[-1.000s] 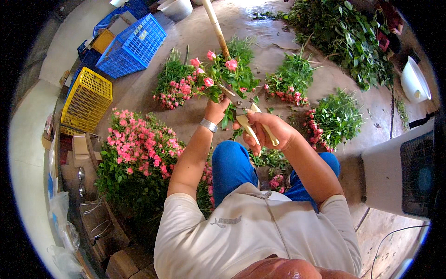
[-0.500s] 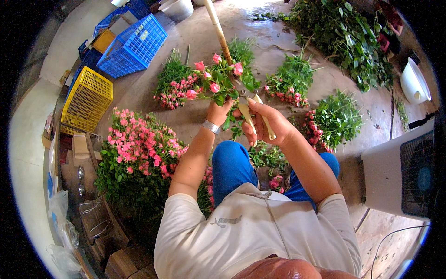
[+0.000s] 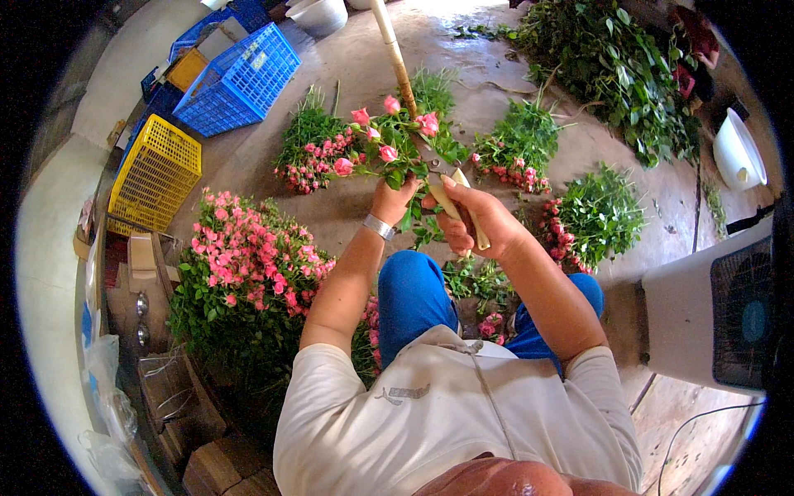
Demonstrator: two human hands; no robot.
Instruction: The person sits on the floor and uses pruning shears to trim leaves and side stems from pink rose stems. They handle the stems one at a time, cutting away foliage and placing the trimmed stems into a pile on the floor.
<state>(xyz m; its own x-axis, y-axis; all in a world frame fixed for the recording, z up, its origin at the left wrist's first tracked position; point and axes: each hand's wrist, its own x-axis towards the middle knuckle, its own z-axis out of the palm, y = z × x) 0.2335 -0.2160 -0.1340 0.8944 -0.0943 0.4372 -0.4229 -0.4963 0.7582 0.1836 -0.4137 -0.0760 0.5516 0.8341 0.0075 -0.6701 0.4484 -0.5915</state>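
Note:
My left hand [image 3: 395,198], with a silver band on its wrist, is closed around a small bunch of pink roses [image 3: 388,154] with green leaves. My right hand [image 3: 488,221] is wrapped around the cream handles of a pair of garden shears [image 3: 451,194]. Their dark blades reach up to the right of the bunch, among the leaves; where the tips end is hard to make out. A large heap of pink roses [image 3: 248,256] stands at my left. Bundles of pink roses lie on the floor ahead, one far left [image 3: 318,157], another at right [image 3: 600,215].
A pale pole [image 3: 389,50] slants in from the top, behind the roses. Blue [image 3: 240,83] and yellow [image 3: 153,174] plastic crates stand far left. Leafy green stems [image 3: 604,66] are piled far right, near a white basin [image 3: 738,149]. A white fan-like appliance [image 3: 686,306] is at right.
The fingers of my right hand have squeezed in, bringing the shears' handles closer together. The roses in my left hand have shifted very slightly to the right.

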